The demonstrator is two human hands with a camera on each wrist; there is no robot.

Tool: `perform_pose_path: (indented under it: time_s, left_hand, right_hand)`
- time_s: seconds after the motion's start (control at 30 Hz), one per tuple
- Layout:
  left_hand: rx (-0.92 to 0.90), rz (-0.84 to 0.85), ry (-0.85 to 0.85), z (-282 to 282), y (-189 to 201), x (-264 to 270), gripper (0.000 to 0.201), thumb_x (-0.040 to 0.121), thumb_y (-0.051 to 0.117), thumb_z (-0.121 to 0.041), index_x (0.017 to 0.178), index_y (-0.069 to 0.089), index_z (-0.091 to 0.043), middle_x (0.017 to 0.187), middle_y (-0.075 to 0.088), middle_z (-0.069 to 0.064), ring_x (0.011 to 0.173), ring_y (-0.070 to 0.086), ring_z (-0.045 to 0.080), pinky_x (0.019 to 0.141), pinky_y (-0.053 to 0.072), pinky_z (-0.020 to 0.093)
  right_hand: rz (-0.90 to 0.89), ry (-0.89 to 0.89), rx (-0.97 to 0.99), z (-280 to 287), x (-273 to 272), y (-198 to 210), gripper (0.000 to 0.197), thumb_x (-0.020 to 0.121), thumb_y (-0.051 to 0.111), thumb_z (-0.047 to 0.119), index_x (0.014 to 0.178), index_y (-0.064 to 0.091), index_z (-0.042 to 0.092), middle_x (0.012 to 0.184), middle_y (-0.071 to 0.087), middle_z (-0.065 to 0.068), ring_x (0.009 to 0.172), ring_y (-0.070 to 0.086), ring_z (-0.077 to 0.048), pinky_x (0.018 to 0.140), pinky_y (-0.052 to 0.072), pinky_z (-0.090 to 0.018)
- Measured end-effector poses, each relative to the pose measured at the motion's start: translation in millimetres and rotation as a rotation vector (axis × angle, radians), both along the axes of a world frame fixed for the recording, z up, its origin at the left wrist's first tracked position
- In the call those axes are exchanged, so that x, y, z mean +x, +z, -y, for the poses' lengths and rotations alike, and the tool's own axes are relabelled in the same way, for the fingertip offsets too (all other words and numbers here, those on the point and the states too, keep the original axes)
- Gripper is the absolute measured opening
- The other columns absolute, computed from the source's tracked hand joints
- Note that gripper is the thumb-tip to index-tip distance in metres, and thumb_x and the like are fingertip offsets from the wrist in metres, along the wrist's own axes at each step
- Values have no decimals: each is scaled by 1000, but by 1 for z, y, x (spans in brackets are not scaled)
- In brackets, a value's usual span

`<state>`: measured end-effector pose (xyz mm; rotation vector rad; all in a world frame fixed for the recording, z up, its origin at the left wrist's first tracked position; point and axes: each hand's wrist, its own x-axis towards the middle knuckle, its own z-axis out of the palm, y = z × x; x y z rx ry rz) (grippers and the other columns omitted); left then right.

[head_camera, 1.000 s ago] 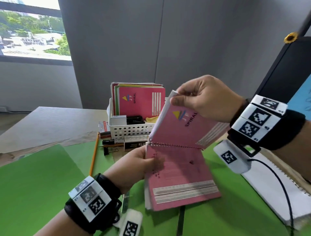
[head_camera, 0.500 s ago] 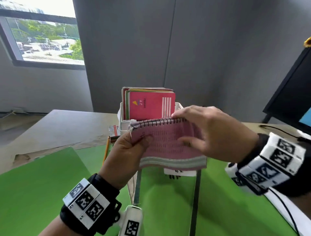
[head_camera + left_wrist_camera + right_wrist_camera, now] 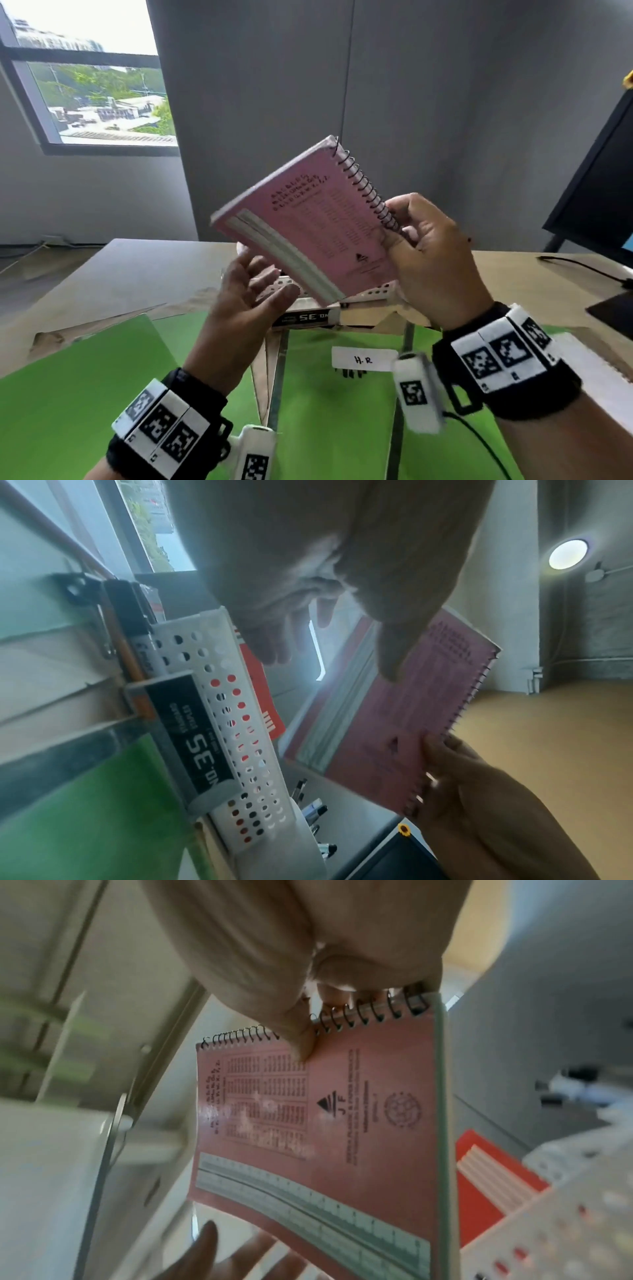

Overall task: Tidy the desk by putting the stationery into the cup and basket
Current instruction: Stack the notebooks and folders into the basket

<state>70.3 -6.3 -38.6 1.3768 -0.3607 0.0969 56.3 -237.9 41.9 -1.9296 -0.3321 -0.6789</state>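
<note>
- My right hand pinches the pink spiral notebook at its coil, tilted above the white basket.
- My left hand hangs slack-fingered just under it, holding nothing.

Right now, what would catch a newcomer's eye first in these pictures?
The pink spiral notebook, closed and tilted in mid-air at centre, gripped at its wire binding by the right hand. The left hand hovers open just below its lower edge. Behind them stands the white perforated basket holding red notebooks.
</note>
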Motion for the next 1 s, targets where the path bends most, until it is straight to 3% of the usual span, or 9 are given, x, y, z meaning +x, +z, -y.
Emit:
perform_pose_path:
  time_s: [0.1, 0.17, 0.33, 0.43, 0.5, 0.7, 0.8, 0.9, 1.0]
  left_hand:
    - [-64, 12, 17, 11, 2, 0, 26, 100, 59, -7, 126, 63, -12, 127, 71, 7, 121, 65, 31, 97, 57, 44]
    - [-92, 2, 37, 11, 8, 1, 30, 101, 56, -2, 125, 67, -15, 129, 71, 8, 122, 65, 33, 101, 52, 54]
    - [122, 90, 152, -1, 65, 26, 35, 105, 47, 1, 125, 64, -22, 121, 75, -4, 114, 70, 16, 96, 58, 40]
    - [389, 216, 184, 0, 113, 59, 41, 104, 48, 2, 109, 67, -34, 106, 76, -6, 99, 72, 4, 76, 59, 20]
    - [661, 260, 298, 4, 133, 96, 21, 102, 51, -7, 111, 60, -24, 104, 69, -1, 94, 70, 9, 68, 58, 24]
    - [1431, 409, 331, 30, 145, 204, 7, 97, 56, -17, 104, 55, -19, 85, 59, -2, 87, 62, 28, 77, 53, 35]
    - [1670, 381, 234, 47, 131, 235, 19, 98, 56, -17, 117, 60, -14, 102, 65, 5, 97, 65, 30, 89, 55, 39]
    - [1848, 244, 199, 57, 105, 255, 41, 95, 62, -25, 134, 53, -21, 127, 55, 9, 116, 59, 31, 99, 53, 45]
    - [1843, 113, 190, 65, 85, 267, 106, 83, 81, -31, 161, 9, -34, 158, 31, 9, 149, 26, 41, 118, 31, 54]
  right_hand:
    - [-69, 110, 206, -14, 14, -17, 19, 94, 66, 3, 101, 72, 19, 101, 75, 0, 92, 73, -21, 74, 63, -39]
    - [-121, 156, 321, -14, 24, -27, 12, 93, 71, 6, 104, 74, 11, 104, 76, -8, 96, 73, -27, 78, 63, -42]
    - [-502, 54, 348, 18, 48, -59, 45, 87, 59, 64, 107, 72, 26, 100, 74, -5, 86, 71, -30, 69, 61, -46]
    - [-594, 23, 318, 27, 56, -81, 12, 98, 66, 35, 105, 73, 27, 102, 71, -24, 83, 71, -40, 67, 60, -63]
    - [-594, 43, 286, 29, 59, -87, 9, 97, 68, 22, 104, 72, 26, 102, 69, -28, 75, 66, -35, 62, 60, -63]
    - [-670, 93, 347, 34, 67, -90, 9, 94, 71, 18, 102, 71, 23, 86, 63, -17, 57, 52, -21, 43, 54, -29]
    - [-637, 122, 349, 36, 70, -95, 9, 94, 71, 16, 102, 72, 19, 89, 59, -13, 58, 51, -13, 40, 48, -23]
    - [-576, 99, 339, 36, 76, -104, 10, 89, 77, 19, 92, 74, 28, 100, 64, -13, 78, 61, -26, 54, 60, -42]
    - [-564, 99, 330, 35, 77, -107, 12, 88, 77, 22, 89, 73, 33, 104, 65, -12, 91, 65, -35, 59, 63, -48]
